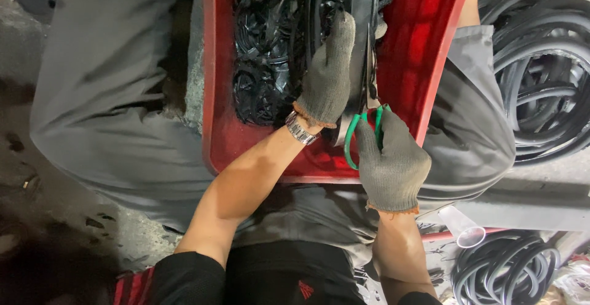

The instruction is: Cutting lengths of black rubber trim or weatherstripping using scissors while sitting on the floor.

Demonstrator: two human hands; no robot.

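Person seated, grey trousers [104,96] fill the left and right of the view, red plastic tray [218,96] resting on the lap. Tray's left-centre holds a heap of black rubber offcuts [264,47], thin strips and curls piled up; the right part of the tray is bare red. Far right, outside the tray, a stack of black rubber rings [541,84]; a second, smaller bundle of black rings [504,268] sits near right by a clear plastic cup [464,228].

Progress, judged from the pile: a good amount of trimming looks done, given the scrap heap. The black rubber piece [362,10] over the tray's middle is mid-cut, and the ring stacks at right suggest plenty left.

Left hand [329,74], grey knit glove, wristwatch [300,128] at the cuff: fingers closed around the rubber piece, pinning it over the tray. Right hand [390,164], same glove: fingers shut through the loops of green-handled scissors [366,121]. Blades point away, against the rubber piece just right of the left hand; how far the blades are parted cannot be told.
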